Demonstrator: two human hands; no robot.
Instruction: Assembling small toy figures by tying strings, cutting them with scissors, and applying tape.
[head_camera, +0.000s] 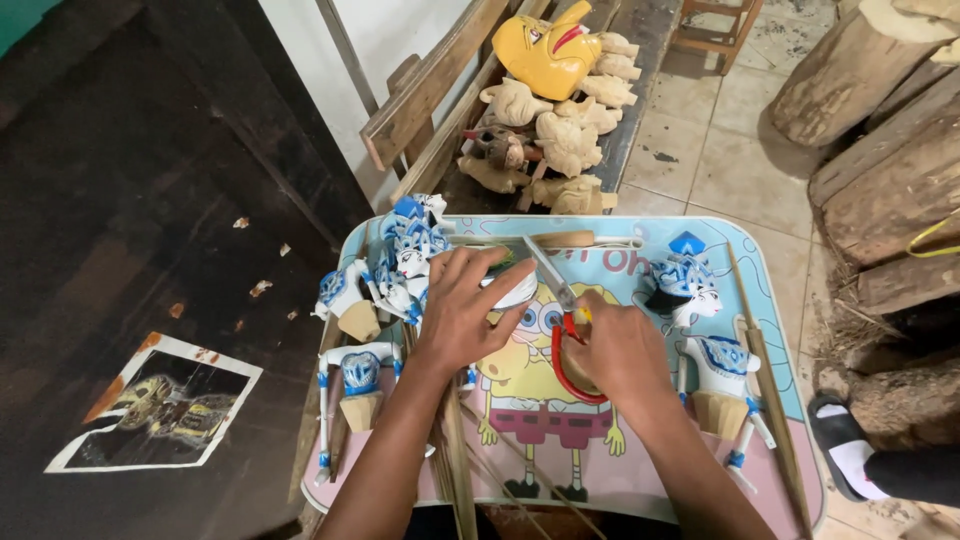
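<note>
My left hand (466, 308) presses down on a white and blue puppet part (516, 291) on the small cartoon-printed table (640, 470). My right hand (618, 350) grips red-handled scissors (562, 330), their blades pointing up and left toward the part under my left hand. Blue and white painted puppet heads (410, 245) lie just left of my left hand. A puppet head (683, 283) and a painted torso (716, 375) lie to the right of my right hand.
Painted puppet torsos (355, 380) and thin wooden rods (770, 400) lie at the table's sides. Unpainted carved heads (560, 140) and a yellow mask (545, 50) sit on a bench behind. Logs (880, 160) stand at right, with a sandalled foot (850, 450) below them. A picture (160, 400) lies on the floor.
</note>
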